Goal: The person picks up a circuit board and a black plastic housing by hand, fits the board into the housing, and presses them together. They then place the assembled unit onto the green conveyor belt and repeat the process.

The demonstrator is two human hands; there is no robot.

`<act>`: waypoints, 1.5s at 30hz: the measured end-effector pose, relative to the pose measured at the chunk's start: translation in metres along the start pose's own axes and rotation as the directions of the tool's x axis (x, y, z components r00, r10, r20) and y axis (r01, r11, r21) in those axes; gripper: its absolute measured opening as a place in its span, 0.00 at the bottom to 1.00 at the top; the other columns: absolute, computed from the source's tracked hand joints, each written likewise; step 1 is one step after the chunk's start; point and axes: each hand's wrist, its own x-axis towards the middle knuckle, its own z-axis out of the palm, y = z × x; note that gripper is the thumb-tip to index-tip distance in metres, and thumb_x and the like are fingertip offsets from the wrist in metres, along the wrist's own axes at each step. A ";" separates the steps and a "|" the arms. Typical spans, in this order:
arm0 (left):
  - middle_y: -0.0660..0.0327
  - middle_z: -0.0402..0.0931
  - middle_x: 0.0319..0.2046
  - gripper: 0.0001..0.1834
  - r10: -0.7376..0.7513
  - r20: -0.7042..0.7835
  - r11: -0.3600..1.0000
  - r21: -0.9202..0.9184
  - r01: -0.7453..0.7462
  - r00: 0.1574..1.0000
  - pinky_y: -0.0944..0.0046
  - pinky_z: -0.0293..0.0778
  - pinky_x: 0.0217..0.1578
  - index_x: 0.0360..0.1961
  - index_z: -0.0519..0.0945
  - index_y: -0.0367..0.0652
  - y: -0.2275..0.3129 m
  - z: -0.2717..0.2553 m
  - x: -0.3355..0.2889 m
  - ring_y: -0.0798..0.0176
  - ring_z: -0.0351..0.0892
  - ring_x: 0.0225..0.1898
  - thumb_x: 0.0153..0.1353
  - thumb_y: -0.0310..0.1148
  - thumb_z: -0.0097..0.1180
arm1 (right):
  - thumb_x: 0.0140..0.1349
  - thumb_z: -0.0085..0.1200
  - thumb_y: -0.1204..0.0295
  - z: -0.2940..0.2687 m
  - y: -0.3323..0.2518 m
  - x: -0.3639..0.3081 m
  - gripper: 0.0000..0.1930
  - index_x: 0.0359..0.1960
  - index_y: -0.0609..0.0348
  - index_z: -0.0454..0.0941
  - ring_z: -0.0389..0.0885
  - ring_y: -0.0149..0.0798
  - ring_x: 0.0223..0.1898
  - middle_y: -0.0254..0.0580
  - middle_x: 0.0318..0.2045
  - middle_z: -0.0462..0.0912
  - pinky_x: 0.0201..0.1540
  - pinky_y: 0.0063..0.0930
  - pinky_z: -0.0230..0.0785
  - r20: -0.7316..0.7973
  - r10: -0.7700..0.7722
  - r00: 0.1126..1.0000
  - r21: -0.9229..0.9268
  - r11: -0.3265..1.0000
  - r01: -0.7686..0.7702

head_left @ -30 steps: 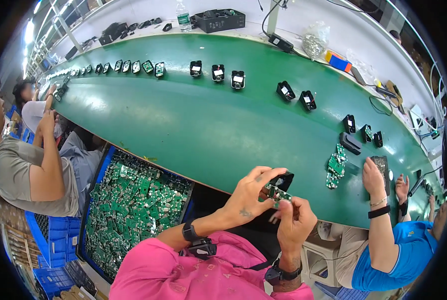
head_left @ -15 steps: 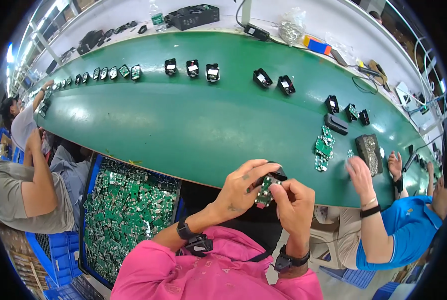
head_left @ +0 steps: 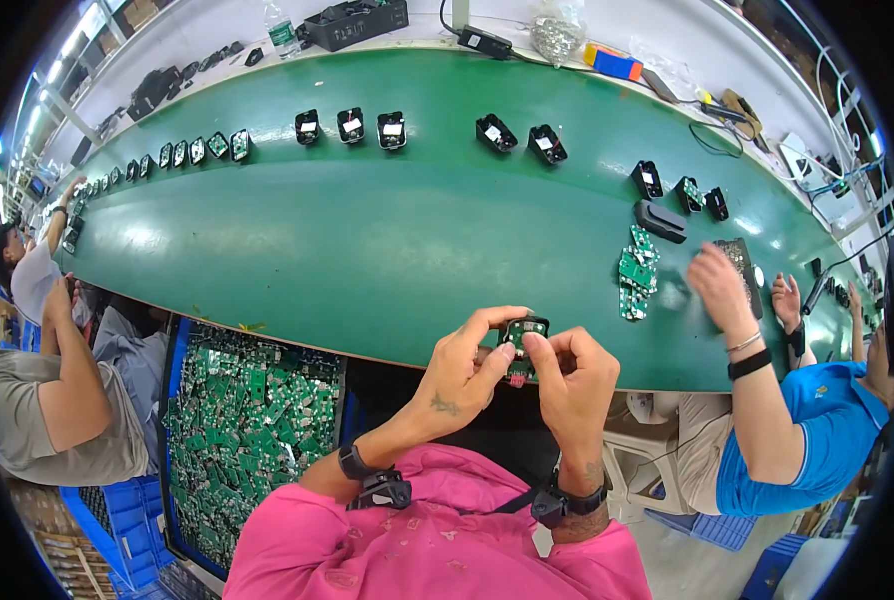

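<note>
My left hand (head_left: 457,375) grips a small black plastic housing (head_left: 539,325) from its left side, just over the table's front edge. A green circuit board (head_left: 519,345) lies at the housing's open face, with a pinkish-red part (head_left: 517,380) at its lower end. My right hand (head_left: 575,385) is closed round the right side, its thumb pressing on the board. The left thumb touches the board too. Fingers behind the housing are hidden, and I cannot tell how deep the board sits.
Black housings (head_left: 392,131) stand in a spaced row along the green table (head_left: 367,230). Loose circuit boards (head_left: 637,275) lie in a pile at the right, by a co-worker's blurred hand (head_left: 719,285). A blue-edged bin (head_left: 179,375) full of boards stands lower left.
The board, earlier tilted in front of the housing in my right fingers, now lies lined up with the housing. Both thumbs have come onto it. The co-worker's hand has moved up.
</note>
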 end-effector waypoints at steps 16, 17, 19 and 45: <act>0.48 0.80 0.36 0.19 0.318 -0.150 0.906 0.339 -0.254 0.936 0.61 0.79 0.29 0.61 0.69 0.36 -0.018 -0.006 0.034 0.60 0.83 0.29 0.69 0.25 0.45 | 0.70 0.52 0.71 0.036 0.031 0.014 0.21 0.62 0.66 0.73 0.84 0.49 0.30 0.56 0.35 0.84 0.36 0.37 0.75 0.054 -0.082 0.995 0.176 0.982 0.071; 0.52 0.81 0.38 0.19 0.363 -0.122 0.859 0.429 -0.280 0.924 0.65 0.81 0.26 0.61 0.69 0.37 -0.024 -0.012 0.041 0.65 0.83 0.29 0.70 0.25 0.44 | 0.70 0.52 0.71 0.042 0.032 0.020 0.21 0.62 0.66 0.73 0.84 0.49 0.30 0.56 0.35 0.84 0.36 0.37 0.75 0.060 -0.088 0.994 0.186 0.980 0.075; 0.51 0.81 0.36 0.19 0.317 -0.121 0.879 0.411 -0.243 0.941 0.64 0.82 0.26 0.61 0.69 0.37 -0.026 -0.031 0.066 0.63 0.84 0.28 0.70 0.25 0.44 | 0.68 0.55 0.72 0.052 0.029 0.036 0.22 0.62 0.65 0.73 0.81 0.47 0.28 0.49 0.32 0.83 0.34 0.37 0.73 0.128 0.137 0.982 0.110 0.982 -0.152; 0.42 0.62 0.69 0.42 0.501 -0.173 0.337 0.942 -0.007 0.848 0.51 0.68 0.64 0.68 0.65 0.38 0.012 -0.214 0.237 0.40 0.68 0.66 0.51 0.37 0.63 | 0.64 0.59 0.74 0.056 0.058 0.035 0.07 0.38 0.68 0.82 0.78 0.32 0.23 0.43 0.27 0.82 0.27 0.26 0.70 -0.013 -0.018 1.000 0.084 0.996 0.019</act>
